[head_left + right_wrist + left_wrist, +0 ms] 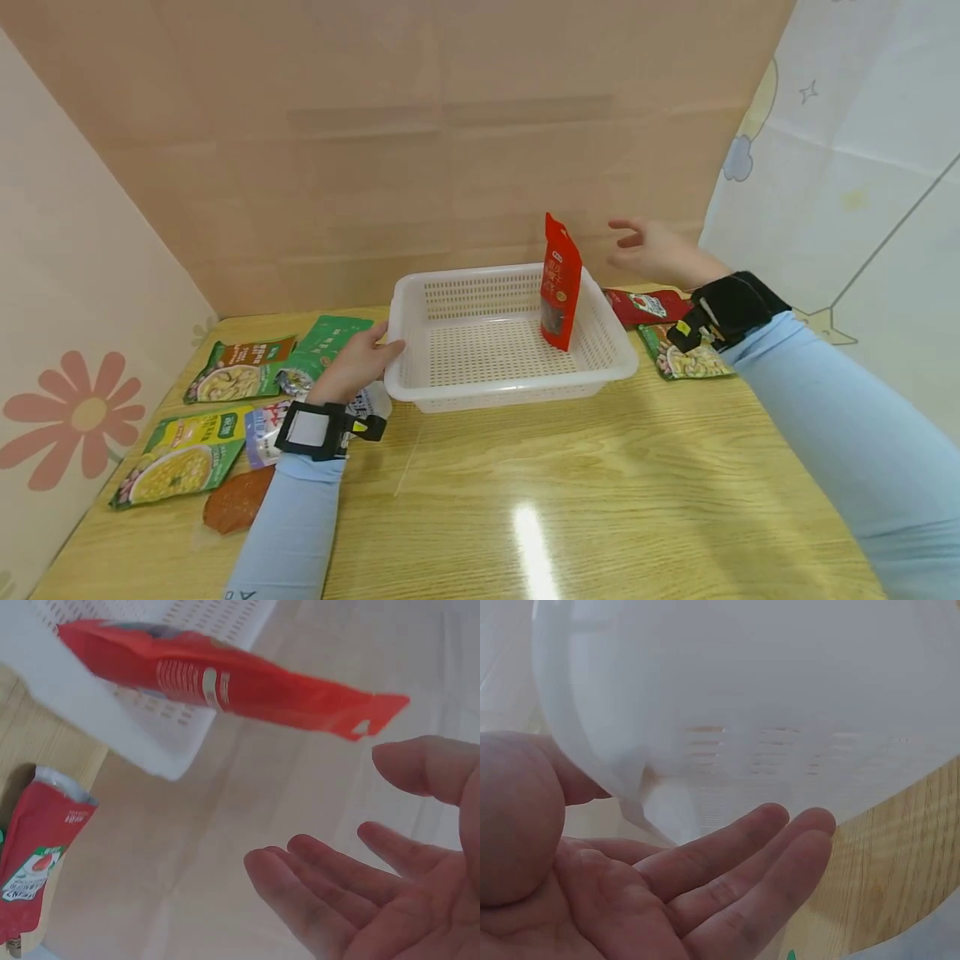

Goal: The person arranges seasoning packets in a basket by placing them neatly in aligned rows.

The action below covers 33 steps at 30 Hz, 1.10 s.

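Observation:
A white plastic basket (487, 387) with slotted sides stands at the middle back of the table. My left hand (358, 362) grips its left rim, thumb over the edge; in the left wrist view the fingers (742, 900) reach along the outside wall. A red pouch (561, 287) stands upright inside, toward the basket's right end, its top well above the rim. Right of it, my right hand (652, 252) hovers with fingers spread and holds nothing. The right wrist view has a gap between the thumb and the pouch's hang-hole end.
Right of the basket lie a dark red packet (647, 307) and a green food packet (686, 354). At the left are several packets, among them a yellow-green one (180, 458), a brown-green one (240, 371) and a reddish-brown one (236, 502). A papered wall (450, 167) rises behind the table.

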Each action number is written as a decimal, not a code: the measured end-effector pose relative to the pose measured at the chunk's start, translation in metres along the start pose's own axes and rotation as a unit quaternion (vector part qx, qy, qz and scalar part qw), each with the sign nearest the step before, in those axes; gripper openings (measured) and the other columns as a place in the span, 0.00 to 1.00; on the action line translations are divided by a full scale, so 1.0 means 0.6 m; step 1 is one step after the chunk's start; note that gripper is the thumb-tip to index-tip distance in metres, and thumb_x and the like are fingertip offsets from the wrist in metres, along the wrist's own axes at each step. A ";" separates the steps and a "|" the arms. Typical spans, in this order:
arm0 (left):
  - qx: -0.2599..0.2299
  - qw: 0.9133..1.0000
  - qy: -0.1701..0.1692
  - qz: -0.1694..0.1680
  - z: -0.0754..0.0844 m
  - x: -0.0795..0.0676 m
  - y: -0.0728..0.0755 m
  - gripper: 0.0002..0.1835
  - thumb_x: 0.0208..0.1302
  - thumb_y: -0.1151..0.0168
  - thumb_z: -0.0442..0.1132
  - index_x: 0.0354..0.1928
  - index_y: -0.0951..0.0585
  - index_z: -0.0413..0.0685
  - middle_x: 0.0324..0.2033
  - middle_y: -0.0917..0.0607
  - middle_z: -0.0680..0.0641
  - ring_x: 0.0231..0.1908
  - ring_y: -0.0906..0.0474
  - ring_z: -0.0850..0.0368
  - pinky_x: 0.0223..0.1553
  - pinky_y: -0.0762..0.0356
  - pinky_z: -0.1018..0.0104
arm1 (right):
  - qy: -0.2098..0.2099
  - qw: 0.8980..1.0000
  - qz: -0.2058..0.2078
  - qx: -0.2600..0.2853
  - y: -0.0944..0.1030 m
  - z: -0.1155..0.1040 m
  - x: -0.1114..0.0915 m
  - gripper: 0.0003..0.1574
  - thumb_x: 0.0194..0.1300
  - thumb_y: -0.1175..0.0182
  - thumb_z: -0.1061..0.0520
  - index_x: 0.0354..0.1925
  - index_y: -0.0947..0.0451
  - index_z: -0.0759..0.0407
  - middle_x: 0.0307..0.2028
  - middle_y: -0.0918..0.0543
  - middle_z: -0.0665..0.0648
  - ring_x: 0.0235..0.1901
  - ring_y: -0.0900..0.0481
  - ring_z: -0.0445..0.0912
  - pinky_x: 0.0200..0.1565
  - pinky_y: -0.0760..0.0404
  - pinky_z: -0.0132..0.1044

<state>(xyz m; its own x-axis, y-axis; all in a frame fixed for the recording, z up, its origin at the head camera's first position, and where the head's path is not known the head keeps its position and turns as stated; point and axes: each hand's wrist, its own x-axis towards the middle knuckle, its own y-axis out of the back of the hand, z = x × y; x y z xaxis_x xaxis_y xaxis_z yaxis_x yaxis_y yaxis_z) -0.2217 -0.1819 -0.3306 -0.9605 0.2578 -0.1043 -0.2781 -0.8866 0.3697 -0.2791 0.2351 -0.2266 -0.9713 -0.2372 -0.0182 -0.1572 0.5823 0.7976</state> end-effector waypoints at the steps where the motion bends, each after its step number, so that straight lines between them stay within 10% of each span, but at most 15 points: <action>1: 0.001 1.000 -0.001 0.000 0.000 0.000 0.001 0.31 0.78 0.53 0.37 0.77 0.47 0.38 0.57 0.25 0.26 0.50 0.20 0.34 0.41 0.17 0.54 | 0.000 1.000 0.006 -0.003 0.006 0.004 -0.004 0.43 0.73 0.45 0.52 0.76 0.51 0.64 0.67 0.38 0.78 0.65 0.37 0.69 0.59 0.29 0.61; 17: 0.005 1.000 -0.008 0.012 -0.012 -0.019 0.014 0.31 0.78 0.53 0.37 0.76 0.47 0.36 0.56 0.24 0.26 0.49 0.19 0.35 0.44 0.18 0.49 | -0.006 0.994 0.000 -0.107 -0.026 0.169 0.017 0.40 0.64 0.37 0.61 0.69 0.40 0.72 0.59 0.31 0.81 0.55 0.29 0.72 0.48 0.24 0.59; 29: 0.009 1.000 0.005 0.024 -0.064 0.016 0.020 0.33 0.78 0.51 0.43 0.78 0.48 0.47 0.52 0.19 0.32 0.44 0.16 0.43 0.43 0.18 0.48 | 0.034 0.974 -0.080 -0.210 -0.073 0.252 0.106 0.60 0.40 0.38 0.74 0.74 0.48 0.68 0.56 0.28 0.79 0.22 0.33 0.53 0.22 0.34 0.39; 33: 0.014 1.000 0.004 0.025 -0.066 0.018 0.019 0.33 0.77 0.50 0.44 0.78 0.47 0.50 0.51 0.18 0.34 0.43 0.16 0.44 0.42 0.18 0.47 | 0.034 0.974 -0.093 -0.206 -0.083 0.266 0.137 0.62 0.38 0.38 0.75 0.73 0.47 0.66 0.55 0.27 0.80 0.35 0.26 0.62 0.22 0.30 0.39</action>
<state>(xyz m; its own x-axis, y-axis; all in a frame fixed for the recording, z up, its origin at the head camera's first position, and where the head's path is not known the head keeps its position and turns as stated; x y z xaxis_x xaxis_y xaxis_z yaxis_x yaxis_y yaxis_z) -0.2354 -0.2043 -0.3643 -0.9733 0.2098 -0.0928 -0.2294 -0.8871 0.4005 -0.3794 0.3109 -0.3642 -0.9167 -0.3679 -0.1556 -0.2299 0.1673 0.9587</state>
